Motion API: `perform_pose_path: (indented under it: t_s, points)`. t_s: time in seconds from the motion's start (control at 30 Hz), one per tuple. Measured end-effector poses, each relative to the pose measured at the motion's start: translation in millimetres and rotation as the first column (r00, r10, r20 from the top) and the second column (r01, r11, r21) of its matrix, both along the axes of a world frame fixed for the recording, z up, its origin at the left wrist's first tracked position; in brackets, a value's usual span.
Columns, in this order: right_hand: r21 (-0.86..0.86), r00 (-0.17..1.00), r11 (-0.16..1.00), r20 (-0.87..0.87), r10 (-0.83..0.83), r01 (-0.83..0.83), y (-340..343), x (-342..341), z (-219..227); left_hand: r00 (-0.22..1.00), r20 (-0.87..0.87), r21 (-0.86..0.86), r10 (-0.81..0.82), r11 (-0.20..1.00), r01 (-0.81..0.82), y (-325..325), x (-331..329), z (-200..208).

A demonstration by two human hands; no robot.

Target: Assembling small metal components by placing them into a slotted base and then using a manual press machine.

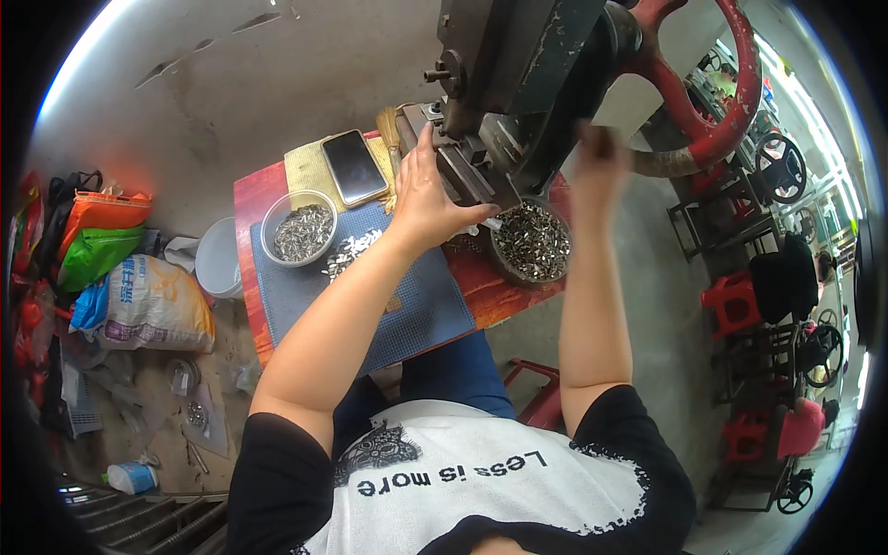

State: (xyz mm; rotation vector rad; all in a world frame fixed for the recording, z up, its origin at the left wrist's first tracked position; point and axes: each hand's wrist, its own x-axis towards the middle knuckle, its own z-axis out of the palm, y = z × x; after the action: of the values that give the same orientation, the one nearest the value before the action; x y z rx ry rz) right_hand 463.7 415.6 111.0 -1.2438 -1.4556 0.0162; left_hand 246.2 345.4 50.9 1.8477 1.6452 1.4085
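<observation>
Closest to the lens is the wearer's black-and-white shirt [481, 495], a line of dark lettering running upside down across the chest. Left hand [430, 199] is spread, thumb well out from the fingers, up against the metal bed [467, 176] of a dark press [504, 65] at the far right of the red table [495, 301]. Right hand [601, 166] is just a blur beside the red handwheel [740, 92], so can't tell if it's gripping anything. Dark tub [524, 280] full of little metal bits [532, 242] sits by the table's near right corner; clear tub [268, 231] with more is toward the left edge, loose pale pieces [350, 250] next to it on a blue mat [430, 277]. Phone [354, 166] near the far edge, screen dark. Off past the left edge, a pale sack [153, 305] has big blue characters printed on it, and a white bottle [131, 476] wears a blue label too small to read.
</observation>
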Motion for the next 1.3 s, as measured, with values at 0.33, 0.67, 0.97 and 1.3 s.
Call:
perform_pose_path:
  t_s: [0.33, 0.67, 0.97, 1.3]
  points:
    - [0.297, 0.928, 0.883, -0.030, -0.371, 0.363, 37.0, 123.8, 35.5, 0.999, -0.032, -0.015, 0.031, 0.999, -0.031, 2.9, -2.5, 3.6]
    - [-0.014, 1.000, 1.000, -0.006, -0.006, 0.006, 29.1, 142.3, 189.4, 0.993, 0.082, -0.080, -0.080, 0.993, 0.087, 65.2, -27.6, -3.4]
    - [0.341, 0.944, 0.940, -0.306, 0.121, -0.009, 27.5, 122.7, 98.1, 0.996, 0.035, -0.104, -0.082, 0.991, 0.085, 75.2, -20.9, -0.1]
    - [0.313, 0.918, 0.949, -0.385, 0.094, 0.034, 38.7, 117.0, 78.8, 0.999, -0.017, -0.100, -0.048, 0.994, 0.046, 15.0, -4.8, 1.1]
